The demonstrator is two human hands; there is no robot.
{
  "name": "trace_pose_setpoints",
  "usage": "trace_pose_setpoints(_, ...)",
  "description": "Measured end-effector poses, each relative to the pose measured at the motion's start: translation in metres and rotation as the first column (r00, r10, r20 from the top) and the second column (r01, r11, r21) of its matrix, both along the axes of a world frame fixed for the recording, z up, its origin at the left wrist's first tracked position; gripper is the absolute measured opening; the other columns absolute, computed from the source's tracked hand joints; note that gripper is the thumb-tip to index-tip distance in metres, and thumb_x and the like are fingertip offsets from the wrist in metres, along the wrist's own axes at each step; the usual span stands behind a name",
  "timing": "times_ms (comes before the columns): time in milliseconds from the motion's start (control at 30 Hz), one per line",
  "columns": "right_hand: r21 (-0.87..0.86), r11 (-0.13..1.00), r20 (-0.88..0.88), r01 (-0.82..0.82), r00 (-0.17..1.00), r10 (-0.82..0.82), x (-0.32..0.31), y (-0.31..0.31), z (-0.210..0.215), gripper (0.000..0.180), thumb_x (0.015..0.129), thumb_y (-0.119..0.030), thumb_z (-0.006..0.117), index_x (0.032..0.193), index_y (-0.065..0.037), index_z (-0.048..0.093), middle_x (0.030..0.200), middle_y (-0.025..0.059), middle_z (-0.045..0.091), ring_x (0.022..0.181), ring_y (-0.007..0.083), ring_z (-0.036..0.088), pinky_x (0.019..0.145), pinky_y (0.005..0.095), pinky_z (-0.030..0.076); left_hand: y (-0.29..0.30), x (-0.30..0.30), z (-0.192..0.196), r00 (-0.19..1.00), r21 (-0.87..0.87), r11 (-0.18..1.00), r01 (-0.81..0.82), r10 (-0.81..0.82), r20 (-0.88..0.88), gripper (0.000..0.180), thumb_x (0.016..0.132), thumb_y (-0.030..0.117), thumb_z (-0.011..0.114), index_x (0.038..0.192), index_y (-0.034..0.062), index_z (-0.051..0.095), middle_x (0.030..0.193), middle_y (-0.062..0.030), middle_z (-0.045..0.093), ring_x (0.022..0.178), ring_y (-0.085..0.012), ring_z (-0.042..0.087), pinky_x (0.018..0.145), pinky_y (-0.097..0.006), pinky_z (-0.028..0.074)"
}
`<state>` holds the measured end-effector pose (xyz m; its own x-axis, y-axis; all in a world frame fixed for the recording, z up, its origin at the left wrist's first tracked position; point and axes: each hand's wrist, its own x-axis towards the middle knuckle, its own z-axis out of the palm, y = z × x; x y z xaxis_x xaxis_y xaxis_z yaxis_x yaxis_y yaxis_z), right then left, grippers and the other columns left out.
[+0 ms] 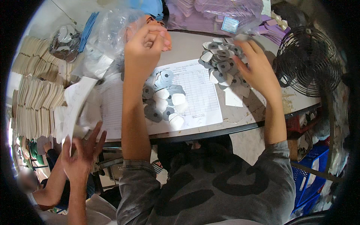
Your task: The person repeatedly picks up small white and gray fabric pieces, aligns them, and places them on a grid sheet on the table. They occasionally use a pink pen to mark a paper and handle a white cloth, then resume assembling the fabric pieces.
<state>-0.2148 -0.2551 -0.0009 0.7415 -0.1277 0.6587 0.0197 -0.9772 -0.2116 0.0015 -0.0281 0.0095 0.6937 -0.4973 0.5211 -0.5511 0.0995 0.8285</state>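
Observation:
My left hand (145, 43) is raised over the far left part of the table, in front of an orange piece (165, 40). Its fingers are curled in, and anything they hold is hidden. My right hand (258, 65) lies against a heap of small grey and white flat pieces (223, 66), thumb and fingers apart. Many of these rounded pieces have a dark spot in the middle. A second, looser group of similar pieces (153, 112) rests below my left hand, on a printed sheet with a grid (204, 99).
Another person's hand (80, 155) is at the left, near white papers (75, 105). Beyond stand cream stacks (37, 108), a clear plastic bag (107, 41) and wrapped purple sheets (210, 17). A black wire fan (309, 62) borders the right; a blue crate (311, 176) sits below.

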Motion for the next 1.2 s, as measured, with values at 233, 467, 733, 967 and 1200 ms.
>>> trace_pose_setpoints(233,0.056,0.850,-0.212,0.524,0.838,-0.503,-0.076,-0.011,-0.048,0.026,0.103,-0.008,0.063,0.125,0.006,0.067,0.114,0.0270,0.068,0.098,0.0477,0.069,0.085,0.0498,0.056,0.007,-0.003,0.012,0.995,-0.045,0.995,-0.093,0.091,-0.033,0.011,0.102,0.006,0.069,0.111,-0.0007,0.072,0.083,-0.0087,0.078,0.069,-0.0091,0.071,0.060,-0.024,0.055)
trace_pose_setpoints(467,0.020,0.828,-0.218,0.561,0.810,-0.544,-0.099,-0.040,-0.078,0.024,0.096,-0.004,0.066,0.117,0.008,0.070,0.107,0.0274,0.070,0.097,0.0477,0.070,0.084,0.0501,0.056,0.003,-0.005,0.010,0.998,-0.083,0.995,-0.054,0.055,0.009,0.012,0.102,0.004,0.068,0.112,-0.0018,0.072,0.081,-0.0084,0.077,0.068,-0.0089,0.069,0.060,-0.023,0.053)
trace_pose_setpoints(733,0.209,0.843,-0.311,0.496,0.851,-0.424,-0.158,0.004,-0.052,0.026,0.088,0.000,0.067,0.114,0.004,0.071,0.096,0.0229,0.070,0.079,0.0381,0.070,0.074,0.0439,0.057,0.020,-0.026,0.036,0.994,-0.223,0.972,-0.068,0.085,0.069,0.012,0.103,0.004,0.068,0.112,-0.0019,0.072,0.081,-0.0084,0.077,0.071,-0.0098,0.071,0.062,-0.024,0.054)
trace_pose_setpoints(967,0.442,0.758,-0.222,0.480,0.877,-0.426,-0.188,0.040,-0.041,0.028,0.086,0.004,0.069,0.114,0.004,0.069,0.089,0.0137,0.067,0.073,0.0202,0.063,0.071,0.0344,0.052,0.028,-0.116,0.011,0.965,0.043,0.986,0.161,-0.166,0.203,0.013,0.101,0.005,0.069,0.113,0.0028,0.073,0.099,-0.0085,0.078,0.083,-0.0147,0.074,0.076,-0.029,0.058)
trace_pose_setpoints(1200,0.890,0.454,0.033,-0.037,0.999,0.017,-0.171,0.067,-0.045,0.024,0.101,0.008,0.059,0.122,-0.002,0.052,0.100,0.0037,0.057,0.082,0.0111,0.058,0.071,0.0269,0.052,0.034,-0.206,-0.042,0.874,0.150,0.868,0.474,-0.443,-0.200,0.032,0.103,0.010,0.069,0.134,0.0037,0.064,0.109,-0.0135,0.074,0.090,-0.0219,0.073,0.082,-0.038,0.058)
